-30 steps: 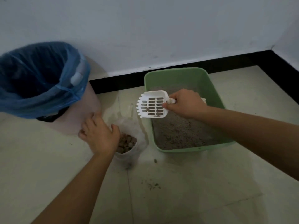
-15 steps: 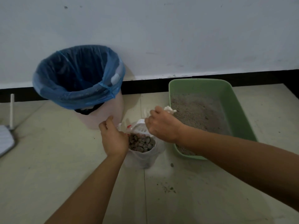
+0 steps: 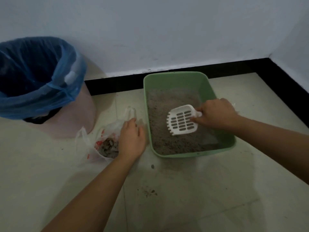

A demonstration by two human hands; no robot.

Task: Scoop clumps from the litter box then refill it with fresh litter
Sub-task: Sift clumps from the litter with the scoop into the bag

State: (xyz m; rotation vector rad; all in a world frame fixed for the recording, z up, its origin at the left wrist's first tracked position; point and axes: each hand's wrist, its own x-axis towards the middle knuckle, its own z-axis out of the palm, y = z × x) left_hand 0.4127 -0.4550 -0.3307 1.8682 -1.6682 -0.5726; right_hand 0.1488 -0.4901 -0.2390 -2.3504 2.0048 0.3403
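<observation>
White scoop [image 3: 182,120] over litter [image 3: 160,106], handle within curled right-hand fingers [image 3: 197,121]; left fingers [image 3: 131,125] gripping plastic bag [image 3: 83,141] rim.

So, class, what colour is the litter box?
The litter box is pale green, seen in the head view.

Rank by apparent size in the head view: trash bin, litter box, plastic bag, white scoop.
1 and 2, unranked: trash bin and litter box look about alike, and the frame's left edge cuts off the bin.
3: plastic bag, partly hidden under the left hand.
4: white scoop.
</observation>
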